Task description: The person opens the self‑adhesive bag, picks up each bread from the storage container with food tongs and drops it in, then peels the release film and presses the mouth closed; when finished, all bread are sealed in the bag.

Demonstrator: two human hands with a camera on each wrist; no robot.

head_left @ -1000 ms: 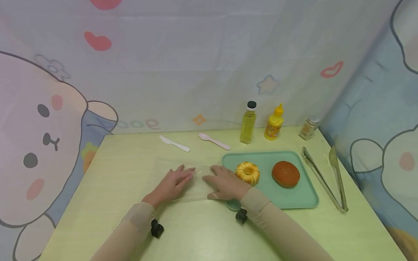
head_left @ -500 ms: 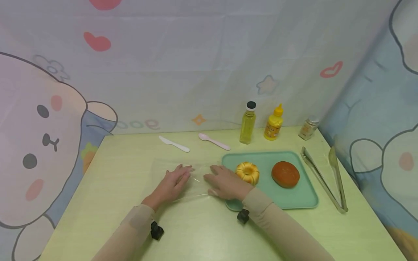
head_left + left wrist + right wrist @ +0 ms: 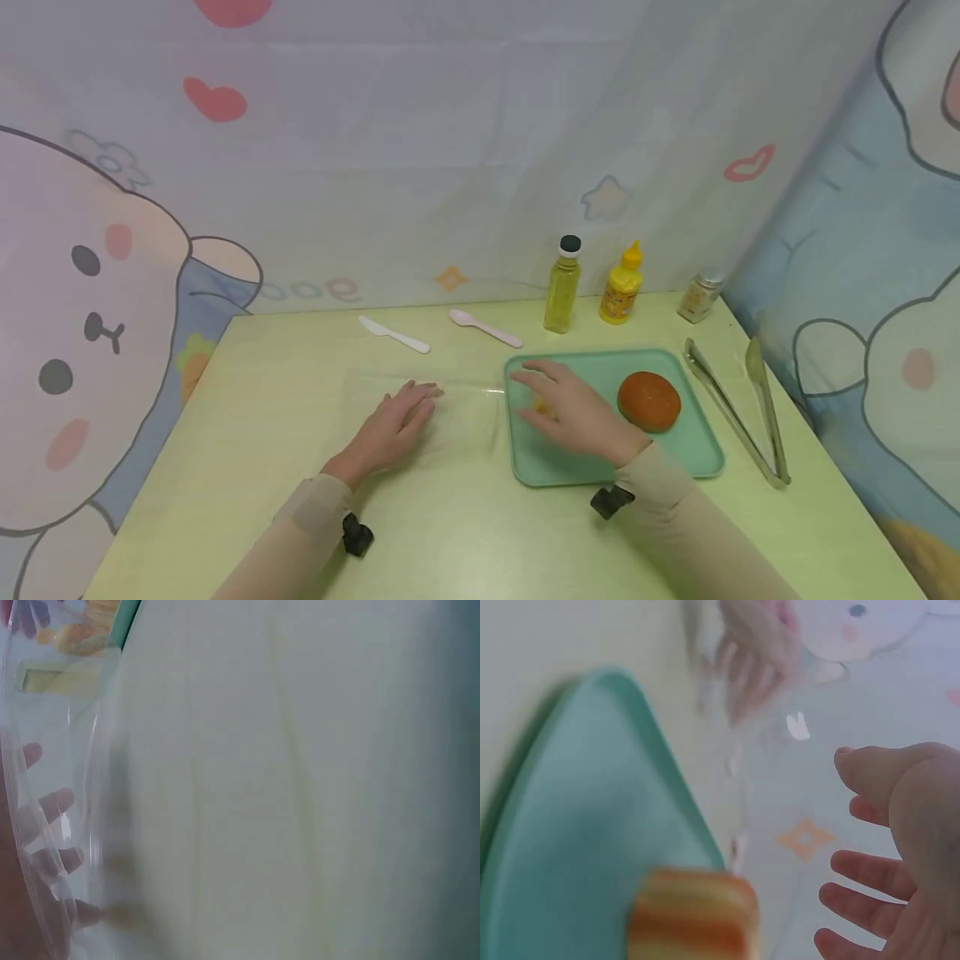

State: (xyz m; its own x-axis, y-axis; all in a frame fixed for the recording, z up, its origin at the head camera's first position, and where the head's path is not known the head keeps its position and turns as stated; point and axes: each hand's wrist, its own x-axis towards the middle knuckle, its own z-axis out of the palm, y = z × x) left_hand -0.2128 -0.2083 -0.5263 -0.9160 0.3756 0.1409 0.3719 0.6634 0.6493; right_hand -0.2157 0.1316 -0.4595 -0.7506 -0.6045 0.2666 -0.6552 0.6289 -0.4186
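My left hand point(image 3: 386, 432) rests palm down with its fingers extended on a thin clear plastic sheet or bag point(image 3: 467, 425) lying on the table. In the left wrist view its fingertips point(image 3: 58, 802) show through clear plastic point(image 3: 82, 742); whether they are inside it I cannot tell. My right hand point(image 3: 577, 412) is over the left part of a green tray point(image 3: 686, 454), fingers spread. It largely hides a golden ring-shaped bread point(image 3: 542, 407) in the head view. The right wrist view shows that bread point(image 3: 694, 915) apart from the hand point(image 3: 915, 840). A round brown bun point(image 3: 649, 402) lies on the tray.
Behind the plastic lie a white knife point(image 3: 395, 335) and a pink spoon point(image 3: 486, 328). An oil bottle point(image 3: 562, 287), a yellow squeeze bottle point(image 3: 621, 285) and a small jar point(image 3: 701, 295) line the back. Metal tongs point(image 3: 738, 412) lie open right of the tray.
My right hand has left the plastic and moved right, over the tray and the ring-shaped bread. The left hand stays on the plastic. The head view has shifted slightly.
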